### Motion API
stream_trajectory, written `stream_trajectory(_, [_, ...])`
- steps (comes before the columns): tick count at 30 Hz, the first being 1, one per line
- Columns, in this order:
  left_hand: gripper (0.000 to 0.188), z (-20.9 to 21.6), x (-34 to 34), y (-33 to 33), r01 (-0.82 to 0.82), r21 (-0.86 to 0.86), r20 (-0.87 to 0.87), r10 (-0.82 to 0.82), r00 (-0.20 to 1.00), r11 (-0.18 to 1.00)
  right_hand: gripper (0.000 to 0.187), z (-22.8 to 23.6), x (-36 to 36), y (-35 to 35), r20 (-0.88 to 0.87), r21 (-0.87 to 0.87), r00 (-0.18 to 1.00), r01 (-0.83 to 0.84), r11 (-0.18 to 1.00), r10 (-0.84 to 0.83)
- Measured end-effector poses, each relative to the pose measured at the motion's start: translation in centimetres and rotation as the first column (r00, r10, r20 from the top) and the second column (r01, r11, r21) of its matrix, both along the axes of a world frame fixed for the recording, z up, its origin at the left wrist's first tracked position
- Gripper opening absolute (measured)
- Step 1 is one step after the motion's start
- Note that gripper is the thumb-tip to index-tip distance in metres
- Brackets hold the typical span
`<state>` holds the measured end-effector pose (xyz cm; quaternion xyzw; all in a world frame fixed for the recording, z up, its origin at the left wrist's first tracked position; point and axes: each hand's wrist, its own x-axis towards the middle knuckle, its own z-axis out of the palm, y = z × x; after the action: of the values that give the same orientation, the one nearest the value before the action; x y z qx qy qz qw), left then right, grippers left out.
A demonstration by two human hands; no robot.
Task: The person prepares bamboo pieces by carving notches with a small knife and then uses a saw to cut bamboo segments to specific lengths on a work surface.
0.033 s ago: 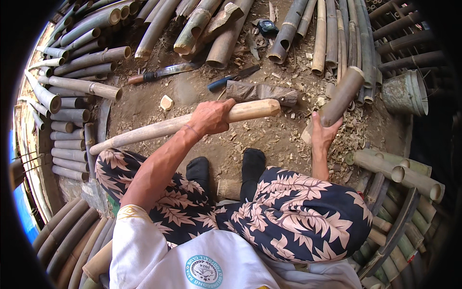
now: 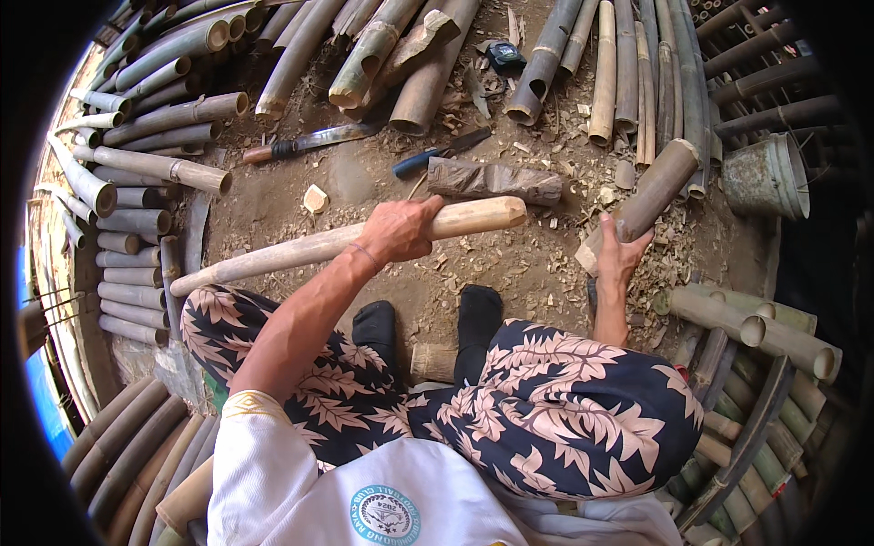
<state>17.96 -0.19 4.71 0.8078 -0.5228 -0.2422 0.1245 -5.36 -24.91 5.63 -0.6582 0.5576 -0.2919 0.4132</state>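
My left hand (image 2: 401, 231) is closed round a long pale wooden pole (image 2: 300, 253). The pole slants from beside my left knee to a whittled, blunt end at its upper right. In my right hand (image 2: 621, 258) is a short thick wooden club (image 2: 657, 189), brown along its upper part and pale where cut at the lower end; thumb and fingers wrap its lower part. Between the hands and slightly beyond them lies a notched wooden block (image 2: 496, 180). A blue-handled knife (image 2: 443, 151) touches the ground behind that block.
A large knife with a wooden handle (image 2: 309, 141) lies farther back, and a tape measure (image 2: 504, 56) beyond it. Bamboo poles (image 2: 127, 296) are stacked left, with more bamboo (image 2: 760, 323) at right. A metal bucket (image 2: 767, 176) stands far right. Wood chips (image 2: 678, 241) litter the ground.
My right hand and the club have shifted slightly right and the club's top has dropped a little. The pole in my left hand has moved slightly left and down.
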Motion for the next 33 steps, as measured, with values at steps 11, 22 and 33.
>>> stream_trajectory(11, [0.041,-6.2,-4.2,-2.2,-0.432,-0.337,0.023,0.466,0.884,0.836,0.058,-9.0,1.9,4.0,0.64,0.663,0.762,-0.613,0.43,0.098])
stream_trajectory(22, [0.072,-8.3,-8.4,-1.0,-0.681,0.072,-0.789,0.459,0.409,0.729,0.066,-14.1,2.1,5.2,0.336,0.369,0.853,-0.51,0.777,0.4])
stream_trajectory(33, [0.067,-4.0,-8.5,-2.1,-0.683,0.014,-0.795,0.422,0.435,0.73,0.078,-9.9,2.4,4.0,0.055,0.818,0.46,-0.53,0.225,0.886])
